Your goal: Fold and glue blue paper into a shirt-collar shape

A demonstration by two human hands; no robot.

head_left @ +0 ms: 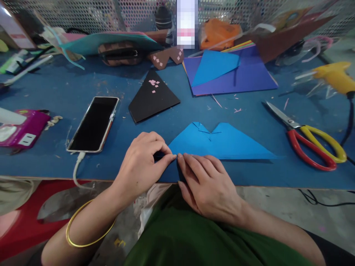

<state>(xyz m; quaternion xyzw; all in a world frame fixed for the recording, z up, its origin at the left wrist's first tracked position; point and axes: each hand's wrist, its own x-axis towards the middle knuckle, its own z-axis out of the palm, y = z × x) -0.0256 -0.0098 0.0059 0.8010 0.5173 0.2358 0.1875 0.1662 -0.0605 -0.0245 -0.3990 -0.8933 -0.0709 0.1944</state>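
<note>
A folded sheet of blue paper (222,142) lies flat near the table's front edge, with a V-shaped notch at its top and a long straight lower edge. My left hand (144,159) pinches the left end of that lower edge between thumb and fingers. Right beside it, my right hand (208,181) lies with its fingertips on the same edge, fingers stretched out and the thumb apart. The left tip of the paper is hidden behind my left fingers. Beyond the hands is a folded black paper piece (154,99) with small pink bits on it.
Scissors (305,136) with red and yellow handles lie at right, near a yellow glue gun (337,75). A phone (94,123) on a cable and a magenta power strip (24,127) are at left. Behind are purple sheets (255,74) and a brown paper mask (168,58).
</note>
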